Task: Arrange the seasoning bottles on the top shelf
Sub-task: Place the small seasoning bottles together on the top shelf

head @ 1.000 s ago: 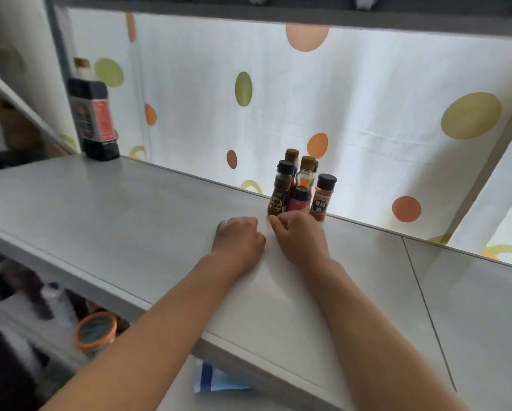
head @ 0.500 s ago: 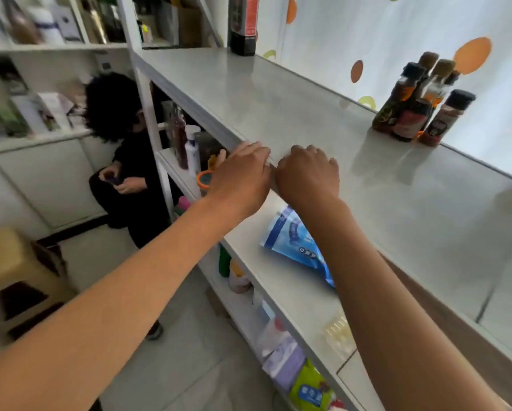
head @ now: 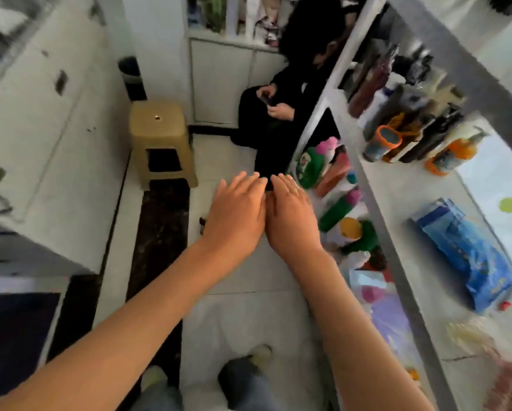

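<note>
My left hand (head: 237, 212) and my right hand (head: 290, 215) hang side by side over the floor, touching at the thumbs, fingers stretched flat and holding nothing. The small seasoning bottles and the top shelf's surface are out of view; only the shelf's grey front edge (head: 444, 54) crosses the upper right. Below it, a lower shelf (head: 397, 209) carries several tall bottles (head: 408, 134) and a blue packet (head: 465, 253). Both hands are left of the shelving, in the aisle.
A person in black (head: 281, 108) crouches by the shelf post ahead. A tan plastic stool (head: 159, 134) stands on the tiled floor to the left. White cabinets (head: 47, 137) line the left side. Coloured bottles (head: 334, 185) crowd the lowest shelf. My feet (head: 242, 375) show below.
My view has swung down from the top shelf to the floor. Both hands have come off the shelf edge and lowered into the aisle, fingers now spread flat.
</note>
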Available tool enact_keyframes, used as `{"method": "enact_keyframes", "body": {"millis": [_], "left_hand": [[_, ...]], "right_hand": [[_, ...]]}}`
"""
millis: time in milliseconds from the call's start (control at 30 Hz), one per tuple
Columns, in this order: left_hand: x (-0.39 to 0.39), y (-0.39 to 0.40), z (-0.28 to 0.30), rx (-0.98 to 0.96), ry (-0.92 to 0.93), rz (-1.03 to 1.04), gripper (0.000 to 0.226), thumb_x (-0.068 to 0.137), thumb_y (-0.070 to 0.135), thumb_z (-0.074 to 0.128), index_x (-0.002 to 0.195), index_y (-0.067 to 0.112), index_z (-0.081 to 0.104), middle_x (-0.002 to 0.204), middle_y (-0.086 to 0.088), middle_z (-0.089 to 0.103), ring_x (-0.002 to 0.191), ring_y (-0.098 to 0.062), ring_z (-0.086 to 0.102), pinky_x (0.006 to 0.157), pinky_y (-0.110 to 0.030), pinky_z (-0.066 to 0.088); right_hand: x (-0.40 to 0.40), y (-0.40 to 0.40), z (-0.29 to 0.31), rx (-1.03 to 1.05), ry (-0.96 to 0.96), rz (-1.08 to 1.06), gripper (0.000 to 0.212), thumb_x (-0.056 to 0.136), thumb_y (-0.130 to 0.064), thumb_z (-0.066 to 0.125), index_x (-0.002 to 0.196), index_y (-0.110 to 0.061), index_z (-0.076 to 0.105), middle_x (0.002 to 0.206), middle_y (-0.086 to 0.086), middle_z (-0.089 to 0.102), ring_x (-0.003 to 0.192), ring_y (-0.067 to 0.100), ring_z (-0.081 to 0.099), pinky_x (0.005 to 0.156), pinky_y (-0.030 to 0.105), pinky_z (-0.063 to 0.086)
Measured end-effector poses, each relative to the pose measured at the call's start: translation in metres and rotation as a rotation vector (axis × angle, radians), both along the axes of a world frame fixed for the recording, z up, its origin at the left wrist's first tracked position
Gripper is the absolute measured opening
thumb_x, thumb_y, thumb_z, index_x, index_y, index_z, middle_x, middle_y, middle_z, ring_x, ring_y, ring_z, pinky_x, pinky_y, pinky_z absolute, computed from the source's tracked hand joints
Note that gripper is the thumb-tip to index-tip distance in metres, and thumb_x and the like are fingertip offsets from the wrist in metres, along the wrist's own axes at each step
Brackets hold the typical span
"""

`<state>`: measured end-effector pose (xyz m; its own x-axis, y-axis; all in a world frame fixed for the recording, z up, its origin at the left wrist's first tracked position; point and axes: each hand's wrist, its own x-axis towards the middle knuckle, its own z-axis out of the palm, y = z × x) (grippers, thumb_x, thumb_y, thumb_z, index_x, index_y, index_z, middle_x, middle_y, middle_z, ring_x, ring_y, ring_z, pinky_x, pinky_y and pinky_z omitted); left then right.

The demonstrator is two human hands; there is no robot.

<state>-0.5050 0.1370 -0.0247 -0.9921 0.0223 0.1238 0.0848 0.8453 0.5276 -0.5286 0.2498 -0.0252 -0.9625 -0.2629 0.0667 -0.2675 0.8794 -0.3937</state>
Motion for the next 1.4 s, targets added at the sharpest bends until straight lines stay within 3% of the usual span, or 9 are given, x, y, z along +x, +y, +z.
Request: {"method": "enact_keyframes", "body": {"millis": [100,233,367,500,633,733,867,1233,1400], "left_hand": [[0.046,-0.091,-0.024,-0.023,-0.077,0.166,0.047,0.102,0.028,0.029,0.139,0.007,0.047,0.146,-0.012,0.046,0.140,-0.028,0.034,0.113,-0.046,0.023],[0.111,-0.199,-0.051,-0.047,-0.142,0.376,0.045,0.102,0.023,0.036,0.145,0.011,0.039,0.150,-0.008,0.041,0.141,-0.025,0.031,0.115,-0.046,0.024],[0.182,-0.292,-0.061,-0.076,-0.173,0.588,0.044,0.100,0.022,0.035,0.143,0.011,0.041,0.147,-0.008,0.044,0.139,-0.025,0.034,0.114,-0.047,0.025],[0.246,-0.363,-0.064,-0.101,-0.187,0.784,0.044,0.099,0.017,0.038,0.142,0.008,0.040,0.147,-0.010,0.042,0.140,-0.026,0.032,0.113,-0.046,0.025],[0.292,-0.416,-0.071,-0.075,-0.168,0.969,0.043,0.097,0.015,0.042,0.140,0.008,0.043,0.145,-0.009,0.045,0.136,-0.027,0.036,0.112,-0.049,0.028],[0.311,-0.449,-0.080,-0.043,-0.135,1.092,0.041,0.096,0.012,0.045,0.137,0.007,0.047,0.141,-0.011,0.050,0.132,-0.028,0.041,0.109,-0.049,0.033],[0.315,-0.483,-0.093,0.025,-0.107,1.210,0.040,0.099,0.013,0.042,0.139,0.007,0.046,0.141,-0.010,0.050,0.133,-0.026,0.041,0.112,-0.041,0.032],[0.260,-0.609,-0.135,0.321,-0.142,1.483,0.034,0.097,0.015,0.053,0.131,0.013,0.053,0.128,-0.007,0.054,0.116,-0.025,0.050,0.092,-0.028,0.036],[0.238,-0.672,-0.172,0.292,-0.214,1.572,0.046,0.092,0.013,0.062,0.136,0.009,0.048,0.137,-0.009,0.046,0.126,-0.026,0.045,0.102,-0.031,0.036]], "right_hand": [[0.027,-0.094,-0.021,-0.066,-0.053,0.137,0.032,0.101,-0.013,0.043,0.127,0.001,0.056,0.136,0.019,0.057,0.135,0.034,0.045,0.110,0.043,0.036],[0.071,-0.214,-0.041,-0.059,-0.140,0.367,0.037,0.103,-0.018,0.041,0.134,-0.002,0.053,0.139,0.018,0.055,0.133,0.034,0.047,0.108,0.047,0.039],[0.118,-0.320,-0.051,-0.075,-0.133,0.601,0.020,0.100,-0.013,0.043,0.111,-0.004,0.058,0.109,0.012,0.060,0.104,0.030,0.057,0.092,0.048,0.046],[0.161,-0.406,-0.052,-0.054,-0.118,0.813,0.028,0.101,-0.012,0.044,0.123,0.001,0.057,0.122,0.017,0.061,0.115,0.033,0.055,0.098,0.043,0.044],[0.195,-0.474,-0.056,-0.031,-0.171,0.960,0.024,0.100,-0.012,0.043,0.118,-0.004,0.058,0.114,0.014,0.061,0.106,0.032,0.057,0.088,0.039,0.045],[0.207,-0.516,-0.068,0.000,-0.205,1.063,0.037,0.101,-0.015,0.041,0.134,-0.005,0.054,0.133,0.014,0.057,0.127,0.030,0.050,0.102,0.038,0.041],[0.208,-0.564,-0.087,0.034,-0.303,1.081,0.046,0.105,-0.022,0.041,0.148,-0.008,0.043,0.153,0.011,0.043,0.143,0.024,0.037,0.115,0.035,0.032],[0.127,-0.702,-0.161,-0.164,-0.532,0.729,0.042,0.098,-0.019,0.059,0.139,-0.015,0.048,0.139,0.006,0.051,0.122,0.024,0.055,0.091,0.030,0.043],[0.099,-0.743,-0.188,-0.109,-0.525,0.754,0.059,0.093,-0.021,0.066,0.146,-0.014,0.039,0.146,0.007,0.043,0.127,0.028,0.051,0.101,0.041,0.046]]}}
